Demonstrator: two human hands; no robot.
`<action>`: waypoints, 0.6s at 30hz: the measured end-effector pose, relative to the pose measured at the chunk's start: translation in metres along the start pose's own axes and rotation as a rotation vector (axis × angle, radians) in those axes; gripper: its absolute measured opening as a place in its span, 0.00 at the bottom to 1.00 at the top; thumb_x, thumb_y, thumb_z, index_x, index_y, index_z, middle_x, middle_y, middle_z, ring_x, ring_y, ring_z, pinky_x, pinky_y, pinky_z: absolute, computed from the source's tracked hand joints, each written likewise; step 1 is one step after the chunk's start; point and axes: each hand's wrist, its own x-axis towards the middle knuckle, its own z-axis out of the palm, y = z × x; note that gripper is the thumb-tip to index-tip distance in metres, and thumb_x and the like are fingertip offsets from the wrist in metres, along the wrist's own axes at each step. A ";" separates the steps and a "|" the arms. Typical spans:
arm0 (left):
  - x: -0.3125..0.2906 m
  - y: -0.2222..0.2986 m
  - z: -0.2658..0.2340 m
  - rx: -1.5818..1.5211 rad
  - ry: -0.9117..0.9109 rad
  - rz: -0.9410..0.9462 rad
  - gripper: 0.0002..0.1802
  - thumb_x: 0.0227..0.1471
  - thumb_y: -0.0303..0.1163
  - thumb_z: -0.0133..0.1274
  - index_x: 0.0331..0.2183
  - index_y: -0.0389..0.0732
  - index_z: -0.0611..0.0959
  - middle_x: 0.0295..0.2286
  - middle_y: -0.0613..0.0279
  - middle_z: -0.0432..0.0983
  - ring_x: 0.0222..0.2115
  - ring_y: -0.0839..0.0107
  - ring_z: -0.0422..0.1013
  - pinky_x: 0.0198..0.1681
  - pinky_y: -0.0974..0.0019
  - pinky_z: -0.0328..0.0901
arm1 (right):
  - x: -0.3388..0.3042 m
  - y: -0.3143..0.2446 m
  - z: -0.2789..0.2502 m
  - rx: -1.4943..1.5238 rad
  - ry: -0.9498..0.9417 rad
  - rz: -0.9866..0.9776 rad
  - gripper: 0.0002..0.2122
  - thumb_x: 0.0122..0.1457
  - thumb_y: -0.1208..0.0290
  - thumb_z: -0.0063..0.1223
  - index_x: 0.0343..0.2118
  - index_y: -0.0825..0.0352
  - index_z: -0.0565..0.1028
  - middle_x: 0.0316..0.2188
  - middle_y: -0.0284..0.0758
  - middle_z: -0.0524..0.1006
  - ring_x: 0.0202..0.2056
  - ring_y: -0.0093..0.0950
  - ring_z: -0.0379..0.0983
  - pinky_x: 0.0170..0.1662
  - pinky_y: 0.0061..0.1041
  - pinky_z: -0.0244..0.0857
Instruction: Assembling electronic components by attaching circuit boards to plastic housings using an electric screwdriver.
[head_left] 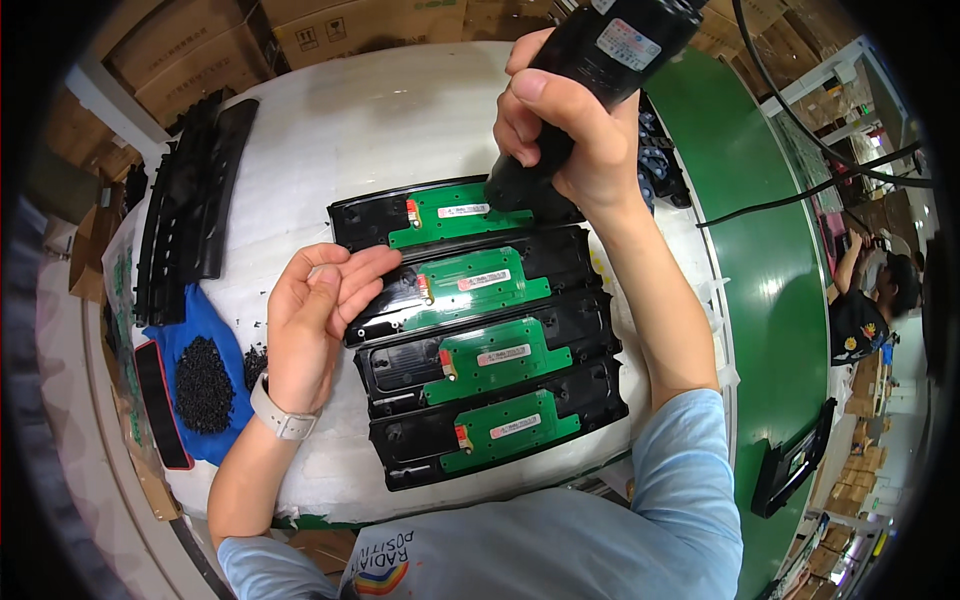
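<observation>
My right hand (575, 130) is wrapped round a black electric screwdriver (598, 62), its nose tilted down onto the right part of the farthest green circuit board (440, 222). That board lies in a black plastic housing (362, 215). Three like housings, each with a green circuit board (480, 278) bearing a white label and a small red-and-yellow part, lie in a column nearer to me. My left hand (325, 295), fingers partly curled and apart, hovers by the left ends of the two farthest housings. Nothing shows in its fingers. The screwdriver's tip is hidden from view.
Left of the housings, a blue bag (205, 320) holds a heap of small black screws (203, 385), beside a dark red-edged slab (162, 405). Long black plastic strips (195, 200) lie farther back. Cardboard boxes (360, 30) line the back; a black cable (800, 190) crosses the green surface (775, 300) at right.
</observation>
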 end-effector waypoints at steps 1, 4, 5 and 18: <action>0.000 0.000 -0.001 -0.001 0.001 -0.001 0.10 0.63 0.26 0.34 0.43 0.33 0.67 0.45 0.38 0.71 0.47 0.57 0.71 0.49 0.69 0.69 | 0.000 0.000 0.001 0.000 0.000 0.002 0.11 0.49 0.71 0.52 0.32 0.72 0.68 0.12 0.35 0.65 0.11 0.23 0.58 0.16 0.22 0.54; -0.002 0.002 0.002 0.041 -0.036 -0.056 0.12 0.64 0.31 0.35 0.42 0.34 0.68 0.40 0.39 0.75 0.37 0.57 0.77 0.37 0.70 0.74 | -0.001 -0.002 0.006 -0.030 0.011 -0.004 0.09 0.49 0.71 0.52 0.28 0.73 0.69 0.12 0.35 0.65 0.11 0.23 0.59 0.17 0.22 0.54; -0.003 0.005 0.007 0.064 -0.019 -0.092 0.12 0.64 0.34 0.35 0.41 0.35 0.69 0.32 0.46 0.76 0.26 0.65 0.75 0.27 0.74 0.70 | -0.001 -0.002 0.006 -0.051 -0.017 -0.006 0.09 0.49 0.72 0.52 0.26 0.73 0.69 0.11 0.34 0.65 0.11 0.23 0.60 0.16 0.21 0.55; -0.001 0.006 -0.007 -0.095 -0.081 -0.224 0.11 0.64 0.35 0.39 0.37 0.38 0.70 0.15 0.73 0.55 0.13 0.84 0.48 0.15 0.77 0.45 | -0.002 0.007 0.012 -0.074 -0.095 -0.035 0.07 0.47 0.74 0.58 0.17 0.68 0.73 0.11 0.27 0.70 0.13 0.15 0.64 0.17 0.17 0.56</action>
